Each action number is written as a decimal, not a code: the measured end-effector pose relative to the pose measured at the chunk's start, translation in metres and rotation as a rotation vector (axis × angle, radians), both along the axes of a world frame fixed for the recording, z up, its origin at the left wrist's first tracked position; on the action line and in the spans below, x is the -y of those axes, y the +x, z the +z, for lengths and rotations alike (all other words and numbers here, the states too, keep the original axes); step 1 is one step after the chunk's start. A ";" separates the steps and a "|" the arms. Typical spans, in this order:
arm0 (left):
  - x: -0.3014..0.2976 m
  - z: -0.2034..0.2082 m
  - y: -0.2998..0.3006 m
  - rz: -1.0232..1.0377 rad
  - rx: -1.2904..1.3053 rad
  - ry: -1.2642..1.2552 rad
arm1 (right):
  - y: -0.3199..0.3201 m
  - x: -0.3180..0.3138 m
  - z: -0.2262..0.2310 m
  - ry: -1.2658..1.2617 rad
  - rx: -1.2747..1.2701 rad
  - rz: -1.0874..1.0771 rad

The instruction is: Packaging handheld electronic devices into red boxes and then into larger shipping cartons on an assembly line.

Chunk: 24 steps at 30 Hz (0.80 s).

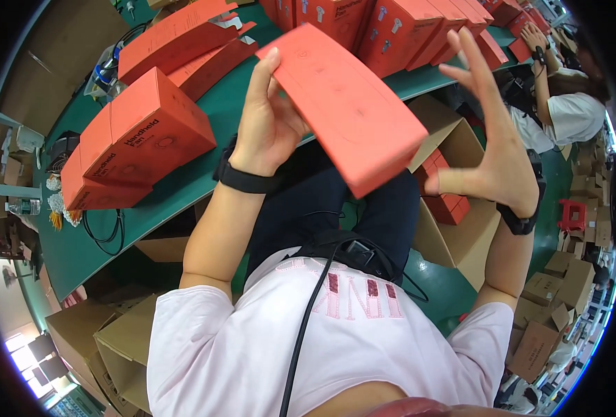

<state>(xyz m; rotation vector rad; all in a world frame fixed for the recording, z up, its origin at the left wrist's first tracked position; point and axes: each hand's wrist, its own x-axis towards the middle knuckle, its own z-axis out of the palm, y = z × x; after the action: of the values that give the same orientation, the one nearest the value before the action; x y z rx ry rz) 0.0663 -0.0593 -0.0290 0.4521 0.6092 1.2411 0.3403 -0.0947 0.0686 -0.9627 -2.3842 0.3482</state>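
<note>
In front of my chest a red cardboard box (349, 104) is held up at a slant, its lower end toward my lap. My left hand (269, 115) grips its left side, thumb along the edge near the upper end. To the right of the box, my right hand (488, 139) is raised with fingers spread, slightly blurred, holding nothing. Below that hand stands an open brown carton (485, 243) with several red boxes (449, 208) in it. Closed red boxes (144, 142) stand in a row on the green table, left of my left hand.
The green table (176, 208) curves across in front of me. Along its far side stand more red boxes (398, 35), and some with open flaps (210, 66) lie at left. A black cable (110, 240) hangs near the left edge. Another person (558, 104) works at far right.
</note>
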 end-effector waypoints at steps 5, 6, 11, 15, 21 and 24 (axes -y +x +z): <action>0.001 -0.042 0.010 -0.519 0.335 0.093 | -0.030 0.021 -0.004 0.160 0.065 0.112; 0.012 -0.039 0.017 -0.469 0.070 0.295 | -0.039 0.018 -0.003 0.202 0.105 0.143; 0.041 -0.049 0.024 -0.360 -0.275 0.458 | -0.078 -0.002 -0.025 0.293 -0.136 0.166; 0.067 -0.039 0.020 -0.281 0.018 -0.310 | -0.086 -0.040 -0.054 0.356 -0.340 -0.406; 0.097 -0.025 -0.021 -0.389 -0.132 0.075 | -0.095 -0.112 -0.120 0.685 0.064 -0.810; 0.099 -0.026 -0.035 -0.476 -0.060 0.074 | -0.082 -0.110 -0.124 0.747 0.156 -0.836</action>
<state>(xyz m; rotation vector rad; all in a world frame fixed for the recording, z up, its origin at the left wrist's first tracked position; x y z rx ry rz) 0.0317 -0.1580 -0.0546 0.6555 0.4713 0.7994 0.2583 0.0155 -0.0551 -1.4727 -1.7462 -0.8776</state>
